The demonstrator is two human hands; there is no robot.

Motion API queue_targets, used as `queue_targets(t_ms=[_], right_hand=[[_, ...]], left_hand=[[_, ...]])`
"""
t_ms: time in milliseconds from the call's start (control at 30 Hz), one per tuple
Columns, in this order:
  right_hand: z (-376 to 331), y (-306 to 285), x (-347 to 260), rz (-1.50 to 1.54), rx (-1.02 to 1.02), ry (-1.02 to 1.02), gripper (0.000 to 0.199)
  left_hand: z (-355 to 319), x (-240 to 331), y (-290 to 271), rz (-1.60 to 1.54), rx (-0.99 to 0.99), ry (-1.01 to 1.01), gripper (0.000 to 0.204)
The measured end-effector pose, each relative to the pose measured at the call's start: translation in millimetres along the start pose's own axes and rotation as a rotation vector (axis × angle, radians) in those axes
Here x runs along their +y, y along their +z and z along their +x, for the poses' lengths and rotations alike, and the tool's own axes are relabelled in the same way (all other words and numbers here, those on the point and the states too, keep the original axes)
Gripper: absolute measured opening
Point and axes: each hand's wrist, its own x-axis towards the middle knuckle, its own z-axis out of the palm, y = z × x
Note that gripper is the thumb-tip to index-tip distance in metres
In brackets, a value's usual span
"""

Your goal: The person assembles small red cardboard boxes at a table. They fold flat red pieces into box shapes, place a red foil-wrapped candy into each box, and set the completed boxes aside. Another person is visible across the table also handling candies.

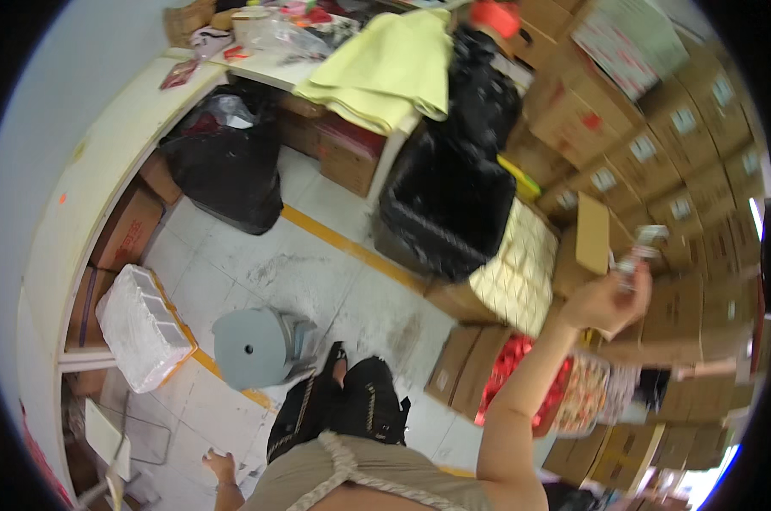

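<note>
My right hand (611,302) is raised at the right, its arm stretched out toward the stacked cartons. Its fingers are closed on a small whitish, shiny packet (639,255), blurred so that its exact kind does not show. Just behind that hand stands an opened cardboard box (592,238) with its flap up. Low at the left, my left hand (220,465) hangs beside my body over the floor. Its fingers look loosely apart, and I see nothing in them.
A grey plastic stool (251,347) stands before my feet. Left of it lies a white plastic-wrapped bundle (143,328). Ahead is a black-lined bin (441,209), beside a worktable with yellow-green fabric (385,68). Cartons (641,153) and a red-filled box (509,375) line the right.
</note>
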Motion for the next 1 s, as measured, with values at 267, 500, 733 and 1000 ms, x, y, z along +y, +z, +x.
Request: queue_targets(t_ms=[267, 500, 733, 1000], right_hand=[[-442, 179, -70, 0.078, -1.644, 0.614, 0.036], [-392, 74, -448, 1.596, -1.914, -0.023, 0.032], [-365, -182, -615, 2.228, -2.024, -0.427, 0.024], [-455, -415, -634, 1.776, -2.228, -1.445, 0.028]], left_hand=[[-266, -28, -8, -0.402, 0.207, -1.034, 0.061], [-636, 147, 55, -0.122, -0.523, -1.573, 0.043], [-587, 333, 80, -0.726, -0.99, -1.649, 0.036], [-467, 257, 132, -1.219, -0.937, -1.646, 0.036]])
